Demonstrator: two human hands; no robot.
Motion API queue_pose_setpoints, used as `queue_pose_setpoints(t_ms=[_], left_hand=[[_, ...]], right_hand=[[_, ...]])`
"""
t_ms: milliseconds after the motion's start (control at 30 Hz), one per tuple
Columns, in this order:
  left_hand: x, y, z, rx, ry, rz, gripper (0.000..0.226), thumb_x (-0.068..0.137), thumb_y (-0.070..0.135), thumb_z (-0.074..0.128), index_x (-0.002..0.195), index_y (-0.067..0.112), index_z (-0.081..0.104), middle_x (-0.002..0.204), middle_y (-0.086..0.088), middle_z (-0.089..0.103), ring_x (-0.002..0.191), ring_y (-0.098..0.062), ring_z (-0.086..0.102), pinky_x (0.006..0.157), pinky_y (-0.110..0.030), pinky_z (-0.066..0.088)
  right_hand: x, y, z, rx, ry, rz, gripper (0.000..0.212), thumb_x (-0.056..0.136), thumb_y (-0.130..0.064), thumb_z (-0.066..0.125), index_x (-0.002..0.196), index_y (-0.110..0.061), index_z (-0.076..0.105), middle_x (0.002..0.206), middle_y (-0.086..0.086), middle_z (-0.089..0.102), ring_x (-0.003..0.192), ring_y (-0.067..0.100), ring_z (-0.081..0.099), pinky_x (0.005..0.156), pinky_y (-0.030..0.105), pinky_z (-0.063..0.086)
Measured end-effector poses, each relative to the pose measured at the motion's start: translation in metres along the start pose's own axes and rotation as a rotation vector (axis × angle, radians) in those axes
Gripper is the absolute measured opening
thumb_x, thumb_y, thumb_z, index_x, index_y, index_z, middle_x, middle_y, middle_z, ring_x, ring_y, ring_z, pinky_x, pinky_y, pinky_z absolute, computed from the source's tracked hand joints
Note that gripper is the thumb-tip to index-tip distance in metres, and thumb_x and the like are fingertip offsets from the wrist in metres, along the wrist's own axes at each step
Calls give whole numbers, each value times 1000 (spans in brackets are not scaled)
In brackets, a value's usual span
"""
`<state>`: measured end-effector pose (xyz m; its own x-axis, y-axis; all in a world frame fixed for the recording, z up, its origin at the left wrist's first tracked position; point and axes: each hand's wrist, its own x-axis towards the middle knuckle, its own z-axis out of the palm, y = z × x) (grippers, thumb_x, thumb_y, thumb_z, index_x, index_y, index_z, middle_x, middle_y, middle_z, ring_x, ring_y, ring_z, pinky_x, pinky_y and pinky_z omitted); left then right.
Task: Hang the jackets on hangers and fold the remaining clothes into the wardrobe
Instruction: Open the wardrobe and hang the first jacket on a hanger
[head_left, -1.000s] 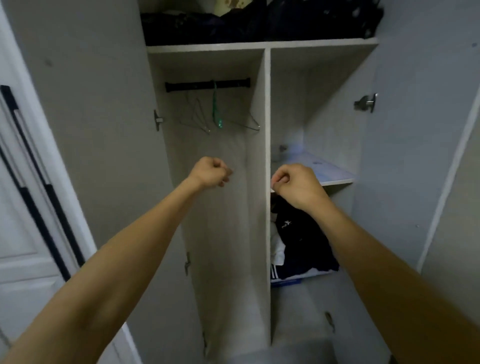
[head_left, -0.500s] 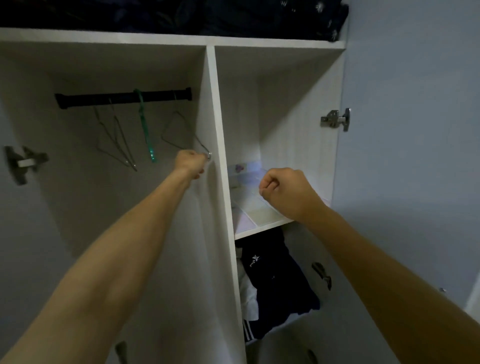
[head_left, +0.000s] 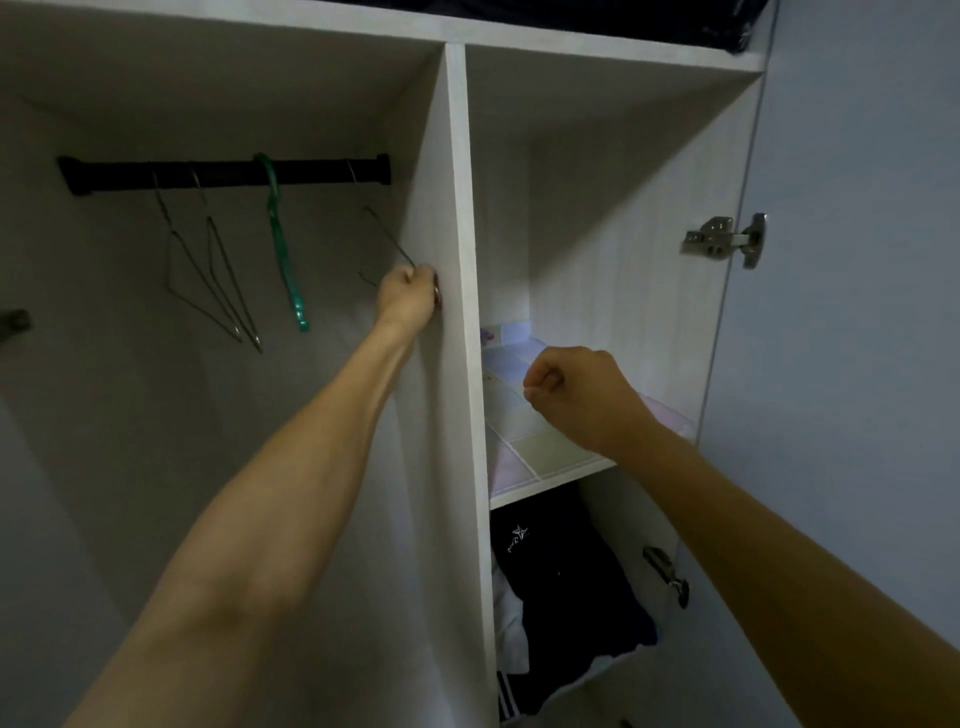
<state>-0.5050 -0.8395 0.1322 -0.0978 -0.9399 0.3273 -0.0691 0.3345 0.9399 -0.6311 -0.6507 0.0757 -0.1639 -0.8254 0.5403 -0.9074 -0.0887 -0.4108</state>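
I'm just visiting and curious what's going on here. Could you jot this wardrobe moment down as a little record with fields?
left hand: grips the lower corner of a wire hanger nearest the divider
right hand: fist, holds nothing, in front of the lined shelf
rail: black, carries two more wire hangers and a green hanger
below shelf: dark clothes, piled
doors: open

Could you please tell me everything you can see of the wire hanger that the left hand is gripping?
The wire hanger is thin grey metal wire, bare, with no garment on it. Its hook sits over the black rail at the rail's right end, next to the white divider panel. The frame is swung out of plumb towards the left hand, whose curled fingers grip its lower corner. It hangs apart from the other hangers.
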Motion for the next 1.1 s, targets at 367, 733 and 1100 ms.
queue_pose_setpoints(t_ms=[367,733,1100], left_hand=[[-11,71,-30,-85,27,-1,32,98,22,44,68,14,50,61,-5,49,51,-18,45,53,-25,39],[-73,71,-34,-340,-190,-145,28,96,9,45,68,13,48,40,4,48,40,-9,39,40,-19,27],[-256,-2,-11,-452,-466,-433,18,95,16,61,78,12,57,60,-1,67,44,-6,50,42,-14,41]], right_hand=[[-9,-31,-44,40,36,-6,25,89,2,45,84,0,70,95,10,74,81,18,63,78,31,54],[-11,-55,-54,81,101,31,16,88,-4,54,85,-6,70,84,10,70,79,23,65,81,40,56],[-155,-23,-48,137,139,122,13,88,-4,62,93,-7,74,86,5,72,78,21,66,77,26,49]])
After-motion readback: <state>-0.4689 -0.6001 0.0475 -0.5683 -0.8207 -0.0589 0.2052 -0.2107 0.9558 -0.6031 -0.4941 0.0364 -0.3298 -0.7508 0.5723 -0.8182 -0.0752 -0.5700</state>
